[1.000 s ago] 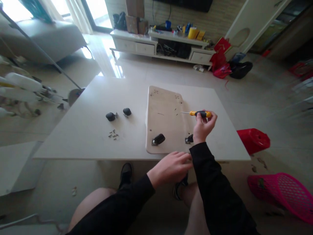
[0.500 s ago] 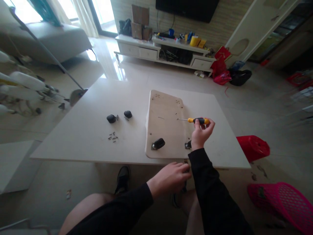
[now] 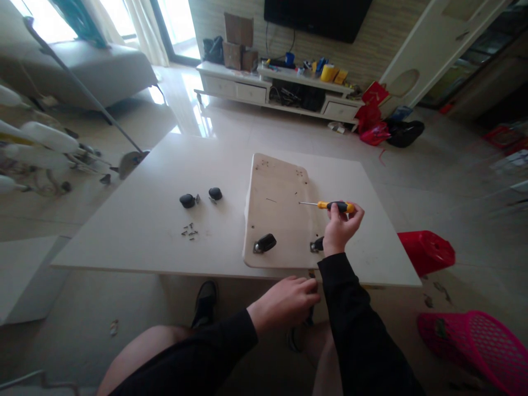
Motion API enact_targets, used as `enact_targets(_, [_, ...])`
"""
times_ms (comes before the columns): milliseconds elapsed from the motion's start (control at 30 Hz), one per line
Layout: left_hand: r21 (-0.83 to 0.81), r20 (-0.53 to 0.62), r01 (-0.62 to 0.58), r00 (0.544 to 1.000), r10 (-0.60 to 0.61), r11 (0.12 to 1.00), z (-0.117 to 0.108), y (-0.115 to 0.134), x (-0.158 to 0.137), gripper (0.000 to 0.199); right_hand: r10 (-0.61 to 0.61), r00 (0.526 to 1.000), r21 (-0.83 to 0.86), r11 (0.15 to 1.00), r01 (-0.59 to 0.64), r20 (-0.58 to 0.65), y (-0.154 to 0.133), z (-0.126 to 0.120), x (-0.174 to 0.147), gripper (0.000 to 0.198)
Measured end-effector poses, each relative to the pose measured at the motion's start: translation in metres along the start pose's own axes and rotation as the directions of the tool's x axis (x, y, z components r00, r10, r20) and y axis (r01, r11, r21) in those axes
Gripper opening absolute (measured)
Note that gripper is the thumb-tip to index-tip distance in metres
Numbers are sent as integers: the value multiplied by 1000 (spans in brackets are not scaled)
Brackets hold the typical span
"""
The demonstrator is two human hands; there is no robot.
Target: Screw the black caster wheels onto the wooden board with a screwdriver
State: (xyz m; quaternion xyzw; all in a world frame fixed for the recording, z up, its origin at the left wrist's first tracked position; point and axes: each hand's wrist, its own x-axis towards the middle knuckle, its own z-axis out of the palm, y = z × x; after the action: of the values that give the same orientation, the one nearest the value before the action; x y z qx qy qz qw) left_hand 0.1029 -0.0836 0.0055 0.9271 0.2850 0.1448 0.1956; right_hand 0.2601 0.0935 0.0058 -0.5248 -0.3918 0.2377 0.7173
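My right hand (image 3: 343, 224) grips a yellow and black screwdriver (image 3: 336, 207) by its handle. The shaft points left over a beige board (image 3: 280, 220) with rounded corners. Whether its tip touches the board, I cannot tell. Two black casters (image 3: 265, 242) sit at the board's near corners, the right one (image 3: 317, 244) partly behind my right hand. My left hand (image 3: 291, 298) is closed, fingers curled, just off the table's near edge; what it holds, if anything, is hidden. Two loose casters (image 3: 187, 201) and several screws (image 3: 190, 231) lie left of the board.
The white table (image 3: 136, 220) carries all of this. A red stool (image 3: 427, 252) and a pink basket (image 3: 478, 344) stand on the floor at right. Beyond the table is a low white cabinet (image 3: 231, 91) with boxes and small items on top.
The view has shifted very slightly. Both hands keep nearly the same pose, with the screwdriver still over the board.
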Motion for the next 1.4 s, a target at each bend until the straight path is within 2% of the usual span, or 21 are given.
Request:
enact_targets(100, [17,-77,-79,994,80,997,-7,-6,-1,4,46,989,33,999,-42,-141,-16,4,-2,52])
enact_targets(167, [32,-245,-93,964,98,995,-18,-17,-5,6,107,981,77,992,-95,-164,-26,5,-2,51])
enact_targets(200, [33,-372,-62,925,70,998,-25,-24,-8,7,139,976,98,988,-123,-168,-31,5,-3,50])
enact_targets(233, [16,-508,-7,861,14,1000,-32,-33,-10,8,171,972,118,981,-153,-163,-34,5,-3,50])
enact_targets(267, [-33,-639,74,766,-78,997,-41,-42,-13,7,205,968,138,973,-185,-147,-37,5,-4,49])
enact_targets(300, [-116,-739,161,645,-193,980,-49,-52,-16,4,238,963,157,963,-218,-123,-40,5,-6,48])
enact_targets(333, [-208,-783,229,544,-302,951,-57,-62,-18,3,268,959,174,953,-249,-96,-42,5,-8,48])
enact_targets(367, [-289,-788,279,473,-394,916,-63,-71,-21,5,292,954,190,942,-275,-67,-44,5,-10,49])
enact_targets(400, [-356,-778,323,416,-470,877,-68,-79,-22,6,311,949,204,933,-297,-42,-46,6,-13,50])
enact_targets(433, [-408,-757,355,383,-530,841,-72,-86,-23,9,324,946,215,925,-312,-22,-47,6,-16,52])
enact_targets(467, [-446,-733,377,367,-573,812,-74,-91,-24,11,332,943,224,920,-323,-4,-49,7,-20,52])
enact_targets(633, [-503,-671,399,378,-637,767,-74,-97,-25,12,333,941,240,911,-335,52,-54,10,-33,53])
enact_targets(767, [-485,-684,384,393,-614,786,-72,-95,-25,4,338,938,234,908,-347,79,-55,12,-37,52])
enact_targets(900, [-456,-694,364,425,-580,812,-72,-98,-28,6,333,942,254,907,-335,51,-56,12,-35,52])
enact_targets(1400, [-485,-654,393,430,-622,781,-72,-101,-27,9,326,943,212,919,-333,68,-56,13,-34,54])
